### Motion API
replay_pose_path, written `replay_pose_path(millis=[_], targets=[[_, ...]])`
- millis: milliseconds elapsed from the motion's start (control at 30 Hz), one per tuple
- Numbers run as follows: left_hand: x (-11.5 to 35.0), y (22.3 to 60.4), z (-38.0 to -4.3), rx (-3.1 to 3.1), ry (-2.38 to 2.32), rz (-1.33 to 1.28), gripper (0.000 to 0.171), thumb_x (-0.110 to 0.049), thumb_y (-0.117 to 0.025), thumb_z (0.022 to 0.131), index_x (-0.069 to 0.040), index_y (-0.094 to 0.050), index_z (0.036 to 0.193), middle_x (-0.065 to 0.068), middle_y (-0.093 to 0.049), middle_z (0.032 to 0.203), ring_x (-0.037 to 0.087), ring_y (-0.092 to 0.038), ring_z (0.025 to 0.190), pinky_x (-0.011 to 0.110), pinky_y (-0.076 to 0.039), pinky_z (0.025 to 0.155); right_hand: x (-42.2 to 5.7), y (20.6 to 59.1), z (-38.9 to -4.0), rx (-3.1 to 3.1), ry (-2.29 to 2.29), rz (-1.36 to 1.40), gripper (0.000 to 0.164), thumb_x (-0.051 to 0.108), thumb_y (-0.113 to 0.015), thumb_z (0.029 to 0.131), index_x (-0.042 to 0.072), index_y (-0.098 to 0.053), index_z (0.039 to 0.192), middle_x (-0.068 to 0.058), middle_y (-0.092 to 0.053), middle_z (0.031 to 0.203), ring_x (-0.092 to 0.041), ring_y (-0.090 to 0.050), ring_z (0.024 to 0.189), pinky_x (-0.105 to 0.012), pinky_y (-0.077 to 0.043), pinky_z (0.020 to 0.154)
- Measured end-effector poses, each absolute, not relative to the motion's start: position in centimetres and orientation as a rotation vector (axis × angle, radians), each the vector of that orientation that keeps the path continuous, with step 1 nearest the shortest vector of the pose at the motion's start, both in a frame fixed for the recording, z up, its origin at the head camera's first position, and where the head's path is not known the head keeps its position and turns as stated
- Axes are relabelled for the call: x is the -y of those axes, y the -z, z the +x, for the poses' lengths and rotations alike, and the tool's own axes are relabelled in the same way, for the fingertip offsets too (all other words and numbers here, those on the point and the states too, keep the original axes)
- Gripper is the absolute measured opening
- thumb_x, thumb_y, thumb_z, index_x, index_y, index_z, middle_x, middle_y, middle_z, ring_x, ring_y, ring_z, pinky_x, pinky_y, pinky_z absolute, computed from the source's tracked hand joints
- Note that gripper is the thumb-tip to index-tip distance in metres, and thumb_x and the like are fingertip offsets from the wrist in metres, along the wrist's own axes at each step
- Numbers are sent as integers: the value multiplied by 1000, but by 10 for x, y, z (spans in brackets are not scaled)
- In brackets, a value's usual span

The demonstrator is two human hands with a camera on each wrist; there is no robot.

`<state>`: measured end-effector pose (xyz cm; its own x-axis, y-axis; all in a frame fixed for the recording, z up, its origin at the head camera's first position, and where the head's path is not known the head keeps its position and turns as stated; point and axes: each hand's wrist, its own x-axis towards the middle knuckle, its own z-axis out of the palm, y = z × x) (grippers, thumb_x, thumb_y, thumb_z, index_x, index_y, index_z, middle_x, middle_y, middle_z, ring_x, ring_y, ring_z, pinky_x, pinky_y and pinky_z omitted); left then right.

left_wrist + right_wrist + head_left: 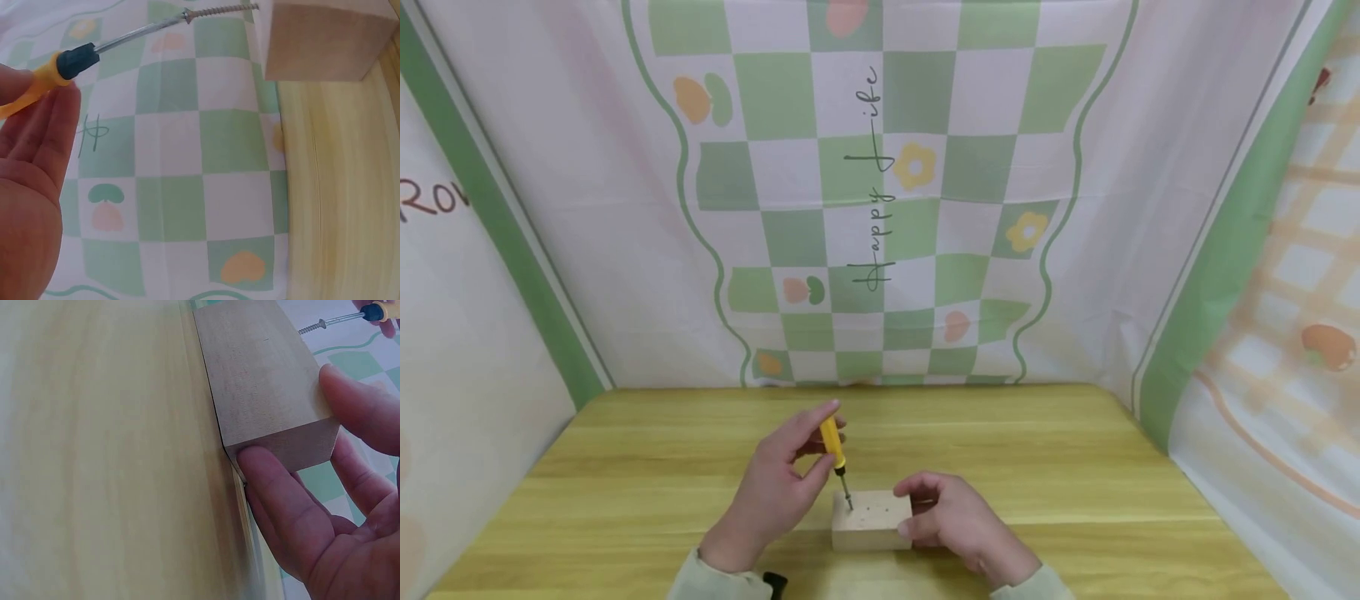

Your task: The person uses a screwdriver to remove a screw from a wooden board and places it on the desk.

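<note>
A yellow-handled screwdriver with a black collar leans slightly in my left hand, gripped between thumb and fingers. Its tip meets the head of a screw, whose threaded shank stands out of a pale wooden block. Several small dark holes dot the block's upper face in the head view. At the block's right end, my right hand holds it, thumb on the near upper edge and fingers against the end and far side. In the right wrist view the block rests on the table.
The block sits near the front of a wood-grain table. Behind the table hangs a green-and-white checked cloth with lettering, and more printed cloth hangs at the sides. A black band shows by the left sleeve.
</note>
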<state>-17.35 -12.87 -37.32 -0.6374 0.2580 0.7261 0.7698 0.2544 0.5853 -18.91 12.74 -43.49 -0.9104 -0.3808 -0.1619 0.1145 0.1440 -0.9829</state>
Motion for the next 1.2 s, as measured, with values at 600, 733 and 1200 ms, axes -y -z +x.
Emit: replay_pose_path(millis=[600, 733, 1200], targets=[[138, 362, -171, 2094, 1561, -646, 66, 14, -73, 83, -13, -56, 141, 7, -66, 108, 21, -68, 88, 31, -60, 73, -127, 433, -189, -2050, 1817, -260, 45, -9, -80, 75, 0, -65, 117, -13, -63, 106, -25, -61, 95, -41, -59, 75], [153, 354, -169, 2218, 1925, -282, 63, 12, -70, 85, -14, -56, 140, 14, -65, 109, 25, -68, 87, 34, -60, 71, -126, 435, -187, -2031, 1841, -264, 45, -9, -79, 75, -1, -65, 116, -13, -63, 106, -26, -61, 94, -42, -59, 76], [232, 372, -163, 2582, 2247, -179, 66, 3, -69, 87, 4, -40, 147, 23, -55, 122, 33, -64, 92, 49, -59, 74, -128, 435, -185, -2041, 1841, -277, 45, -9, -80, 74, 0, -66, 115, -13, -63, 107, -25, -61, 95, -41, -59, 75]])
